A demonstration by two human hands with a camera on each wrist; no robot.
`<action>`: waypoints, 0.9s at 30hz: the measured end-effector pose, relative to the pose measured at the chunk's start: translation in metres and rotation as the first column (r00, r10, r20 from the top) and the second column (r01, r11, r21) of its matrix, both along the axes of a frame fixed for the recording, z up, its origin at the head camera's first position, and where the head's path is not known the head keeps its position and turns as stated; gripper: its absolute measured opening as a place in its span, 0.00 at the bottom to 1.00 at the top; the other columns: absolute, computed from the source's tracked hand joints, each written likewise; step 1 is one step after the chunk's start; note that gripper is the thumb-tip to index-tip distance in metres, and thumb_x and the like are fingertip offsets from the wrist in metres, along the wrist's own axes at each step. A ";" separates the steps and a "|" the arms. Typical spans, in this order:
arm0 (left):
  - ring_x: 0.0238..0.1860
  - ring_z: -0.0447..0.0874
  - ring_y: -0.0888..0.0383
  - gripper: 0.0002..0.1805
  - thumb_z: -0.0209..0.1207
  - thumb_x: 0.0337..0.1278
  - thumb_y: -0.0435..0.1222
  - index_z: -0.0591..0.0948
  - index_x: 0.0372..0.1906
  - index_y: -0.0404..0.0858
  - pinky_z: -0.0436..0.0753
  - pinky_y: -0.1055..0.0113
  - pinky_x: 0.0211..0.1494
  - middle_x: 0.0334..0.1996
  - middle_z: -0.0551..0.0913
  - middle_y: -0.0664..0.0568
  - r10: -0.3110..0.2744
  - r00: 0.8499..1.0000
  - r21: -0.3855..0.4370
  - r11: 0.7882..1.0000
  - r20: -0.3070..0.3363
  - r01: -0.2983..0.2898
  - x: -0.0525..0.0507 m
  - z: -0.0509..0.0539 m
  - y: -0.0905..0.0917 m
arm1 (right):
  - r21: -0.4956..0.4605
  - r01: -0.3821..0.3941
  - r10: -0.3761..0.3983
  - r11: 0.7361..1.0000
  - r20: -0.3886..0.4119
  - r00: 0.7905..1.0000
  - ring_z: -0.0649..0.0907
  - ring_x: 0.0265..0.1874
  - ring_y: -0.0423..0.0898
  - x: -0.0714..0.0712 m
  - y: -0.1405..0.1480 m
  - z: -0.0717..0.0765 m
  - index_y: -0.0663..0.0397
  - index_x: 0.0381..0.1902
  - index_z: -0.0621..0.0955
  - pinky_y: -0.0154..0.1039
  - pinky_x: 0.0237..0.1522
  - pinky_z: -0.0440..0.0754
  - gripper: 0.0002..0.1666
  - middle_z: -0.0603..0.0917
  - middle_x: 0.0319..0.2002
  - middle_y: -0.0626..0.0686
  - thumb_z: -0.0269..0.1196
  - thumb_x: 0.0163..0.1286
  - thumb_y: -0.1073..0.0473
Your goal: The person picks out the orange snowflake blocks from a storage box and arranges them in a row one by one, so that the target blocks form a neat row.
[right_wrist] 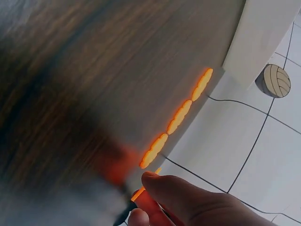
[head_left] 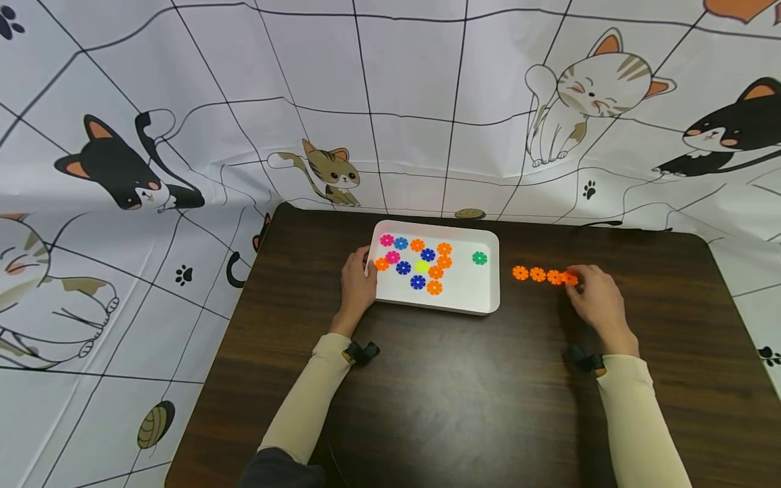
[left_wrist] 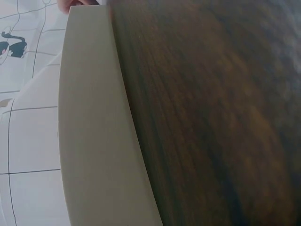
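Note:
My left hand [head_left: 357,283] grips the left edge of a white rectangular tray [head_left: 457,301], its thumb over the rim. In the left wrist view the tray wall [left_wrist: 94,113] fills much of the picture, with a bit of the hand at the top. My right hand [head_left: 599,301] pinches an orange notched disc [head_left: 570,278] between thumb and fingers. It is at the right end of a row of orange discs [head_left: 537,274] on the table. In the right wrist view the held disc [right_wrist: 138,193] is tilted above the table, close to three flat discs [right_wrist: 179,117].
Inside the tray are several notched discs: orange [head_left: 434,287], dark blue [head_left: 417,282], pink [head_left: 387,240], light blue [head_left: 401,243], one yellow [head_left: 422,266] and one green [head_left: 479,258]. The dark wooden table [head_left: 464,400] ends at a cat-patterned white sheet [head_left: 415,142].

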State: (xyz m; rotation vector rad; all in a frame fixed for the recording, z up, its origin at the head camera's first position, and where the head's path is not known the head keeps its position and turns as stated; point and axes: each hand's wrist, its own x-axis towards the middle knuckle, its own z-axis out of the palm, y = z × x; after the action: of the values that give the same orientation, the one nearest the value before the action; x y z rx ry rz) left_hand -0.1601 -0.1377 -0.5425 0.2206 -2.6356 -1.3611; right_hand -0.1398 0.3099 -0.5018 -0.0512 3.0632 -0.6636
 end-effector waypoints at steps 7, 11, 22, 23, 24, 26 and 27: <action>0.52 0.80 0.41 0.20 0.53 0.74 0.34 0.75 0.66 0.33 0.82 0.48 0.62 0.55 0.80 0.36 0.000 1.000 -0.002 1.000 0.010 0.000 0.001 -0.001 0.000 | 0.027 0.032 -0.032 0.999 0.015 0.999 0.82 0.44 0.68 -0.002 0.004 -0.005 0.66 0.62 0.77 0.63 0.37 0.80 0.24 0.77 0.59 0.74 0.61 0.70 0.63; 0.53 0.80 0.41 0.21 0.53 0.74 0.34 0.74 0.67 0.33 0.82 0.48 0.64 0.56 0.79 0.36 -0.001 1.000 0.000 1.000 0.020 0.001 0.000 -0.002 -0.001 | 0.033 0.044 -0.045 0.998 0.022 0.999 0.81 0.43 0.68 -0.002 0.005 -0.006 0.65 0.61 0.77 0.62 0.36 0.79 0.23 0.76 0.59 0.74 0.61 0.71 0.63; 0.53 0.80 0.41 0.21 0.53 0.74 0.34 0.74 0.67 0.33 0.82 0.49 0.64 0.56 0.80 0.36 -0.004 1.000 0.005 1.000 0.018 0.003 -0.001 -0.002 -0.002 | 0.040 0.066 -0.067 0.997 0.025 0.997 0.74 0.57 0.77 -0.001 0.006 -0.006 0.63 0.59 0.80 0.72 0.49 0.75 0.19 0.73 0.64 0.75 0.61 0.74 0.60; 0.53 0.80 0.41 0.21 0.53 0.74 0.34 0.74 0.67 0.33 0.82 0.49 0.64 0.56 0.79 0.36 -0.004 1.000 0.006 1.000 0.020 0.004 -0.001 -0.002 -0.002 | 0.041 0.063 -0.064 0.997 0.019 0.998 0.74 0.56 0.77 0.000 0.006 -0.007 0.63 0.59 0.80 0.72 0.48 0.75 0.19 0.73 0.63 0.75 0.62 0.74 0.60; 0.54 0.80 0.41 0.21 0.53 0.74 0.34 0.74 0.67 0.33 0.82 0.49 0.65 0.56 0.79 0.37 -0.006 1.000 0.006 1.000 0.023 0.006 -0.001 -0.002 -0.002 | 0.041 0.062 -0.062 0.997 0.013 0.998 0.74 0.56 0.76 0.001 0.005 -0.007 0.63 0.59 0.80 0.72 0.49 0.75 0.19 0.74 0.63 0.75 0.62 0.74 0.60; 0.54 0.80 0.41 0.21 0.53 0.74 0.34 0.74 0.67 0.34 0.81 0.49 0.65 0.57 0.79 0.37 -0.007 1.000 0.007 1.000 0.025 0.006 -0.001 -0.002 -0.002 | 0.039 0.058 -0.058 0.998 -0.004 0.998 0.75 0.55 0.76 0.002 0.005 -0.008 0.64 0.59 0.80 0.72 0.49 0.75 0.19 0.74 0.62 0.75 0.62 0.73 0.61; 0.54 0.80 0.41 0.21 0.53 0.74 0.34 0.74 0.67 0.34 0.81 0.49 0.65 0.57 0.79 0.37 -0.007 1.000 0.006 1.000 0.025 0.006 -0.001 -0.002 -0.002 | 0.036 0.058 -0.057 0.998 -0.017 0.998 0.76 0.55 0.76 0.003 0.005 -0.008 0.64 0.59 0.80 0.71 0.48 0.76 0.19 0.75 0.62 0.75 0.62 0.73 0.61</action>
State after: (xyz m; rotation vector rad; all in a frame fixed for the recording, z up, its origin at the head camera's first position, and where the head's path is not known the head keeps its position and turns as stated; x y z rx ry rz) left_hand -0.1613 -0.1395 -0.5447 0.2318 -2.6555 -1.3775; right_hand -0.1370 0.3147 -0.5096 0.0325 3.1014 -0.6128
